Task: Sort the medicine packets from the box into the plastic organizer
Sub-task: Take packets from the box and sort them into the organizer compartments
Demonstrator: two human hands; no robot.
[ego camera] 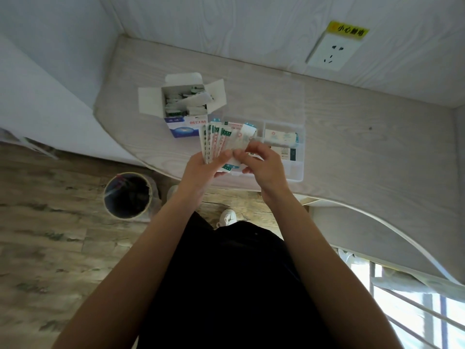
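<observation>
Several medicine packets [220, 139] sit fanned in left hand [208, 165], fingers curled round the stack, just above the near-left part of the plastic organizer [295, 172]. Right hand [261, 163] pinches at the fan's right edge w/ thumb and fingers, prob. peeling one off. Box [185, 107] stands open at 11 o'clock from the hands, more packets inside. Organizer's 2 o'clock compartments already hold some packets [280, 137]. Risks: fan is loose, so pulling one could drag its neighbours out & scatter them over tabletop [352, 137] or down to the floor, maybe into the bin [128, 195] at 8 o'clock. Similar prints, blurry here, so wrong-compartment drop is likely too.
</observation>
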